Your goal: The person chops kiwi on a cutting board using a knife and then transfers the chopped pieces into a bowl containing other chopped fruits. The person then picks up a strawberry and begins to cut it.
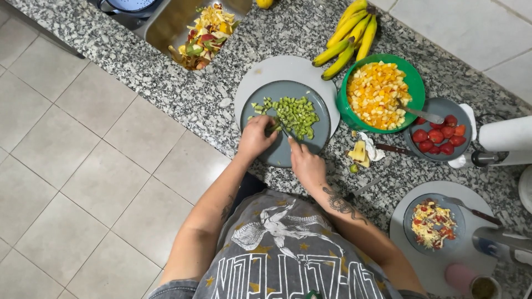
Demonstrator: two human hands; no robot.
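A grey plate (316, 133) on a round pale board (260, 75) holds a pile of chopped green fruit pieces (296, 113). My left hand (255, 138) rests on the plate's near edge and pins a green piece under its fingertips. My right hand (306, 165) grips a small knife (286, 132), its blade lying on the plate next to the left fingers. Both forearms reach up from the bottom of the view over a grey printed shirt.
A green bowl (413, 77) of diced yellow fruit with a spoon stands right of the plate, bananas (349, 36) behind it. A grey plate of strawberries (440, 135), a paper towel roll (507, 135), another plate of scraps (435, 224) and a sink of peelings (202, 36) surround the granite counter.
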